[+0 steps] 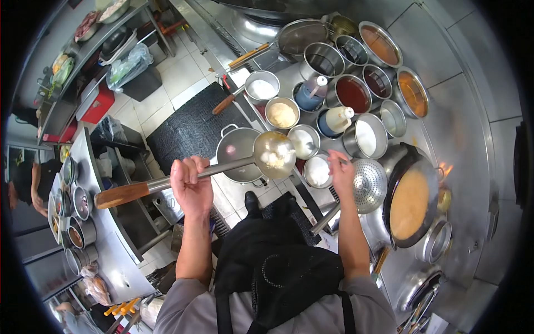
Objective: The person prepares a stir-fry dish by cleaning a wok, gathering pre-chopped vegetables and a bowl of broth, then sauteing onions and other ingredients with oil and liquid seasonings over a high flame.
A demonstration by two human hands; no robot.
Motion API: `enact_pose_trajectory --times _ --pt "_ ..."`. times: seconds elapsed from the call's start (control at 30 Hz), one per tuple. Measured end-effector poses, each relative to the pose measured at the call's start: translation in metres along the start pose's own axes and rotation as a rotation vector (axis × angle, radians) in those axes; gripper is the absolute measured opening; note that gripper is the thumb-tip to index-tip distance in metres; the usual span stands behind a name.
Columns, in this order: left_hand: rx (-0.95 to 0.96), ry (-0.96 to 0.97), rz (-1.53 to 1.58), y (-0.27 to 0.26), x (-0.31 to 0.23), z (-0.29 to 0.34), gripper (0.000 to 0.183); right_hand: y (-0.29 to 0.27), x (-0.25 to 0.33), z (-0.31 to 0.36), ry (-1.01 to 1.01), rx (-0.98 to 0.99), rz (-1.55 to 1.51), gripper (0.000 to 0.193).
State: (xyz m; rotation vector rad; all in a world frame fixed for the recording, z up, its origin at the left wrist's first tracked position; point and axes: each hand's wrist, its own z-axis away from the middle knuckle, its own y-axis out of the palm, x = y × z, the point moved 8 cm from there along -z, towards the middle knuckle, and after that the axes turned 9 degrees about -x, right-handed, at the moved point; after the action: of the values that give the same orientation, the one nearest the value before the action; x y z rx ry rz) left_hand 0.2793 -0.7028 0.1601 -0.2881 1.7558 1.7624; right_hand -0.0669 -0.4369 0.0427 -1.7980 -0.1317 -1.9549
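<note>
My left hand (192,183) is closed round the steel shaft of a ladle (200,170) with a wooden end. White and pale yellow powder lies in the ladle's bowl, which hangs over the rim of a two-handled metal pot (225,150). My right hand (340,175) grips the thin handle of a small spoon (316,147). The spoon's tip reaches into a tin of white powder (300,139), just right of the ladle bowl. Another tin of white powder (318,171) stands close beside my right fingers. A perforated skimmer (369,186) lies right of that hand.
A wok (409,206) of light brown liquid sits at right, with a flame (445,168) by its edge. Several tins of sauces and powders and squeeze bottles (310,93) crowd the counter beyond. At far left, a person's arm (36,189) shows near a counter of pots (82,231).
</note>
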Motion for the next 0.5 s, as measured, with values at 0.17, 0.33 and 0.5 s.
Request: enact_pose_trajectory --times 0.17,0.33,0.5 --pt "0.037 0.024 -0.066 -0.003 -0.006 -0.003 0.041 0.044 -0.014 -0.003 -0.36 0.084 0.238 0.027" --pt "0.024 0.078 -0.137 -0.006 -0.01 -0.006 0.042 0.038 -0.045 0.009 0.137 0.025 -0.091 0.032" --pt "0.03 0.047 -0.064 -0.003 0.001 -0.011 0.041 0.013 -0.003 0.024 0.206 0.018 -0.404 0.036"
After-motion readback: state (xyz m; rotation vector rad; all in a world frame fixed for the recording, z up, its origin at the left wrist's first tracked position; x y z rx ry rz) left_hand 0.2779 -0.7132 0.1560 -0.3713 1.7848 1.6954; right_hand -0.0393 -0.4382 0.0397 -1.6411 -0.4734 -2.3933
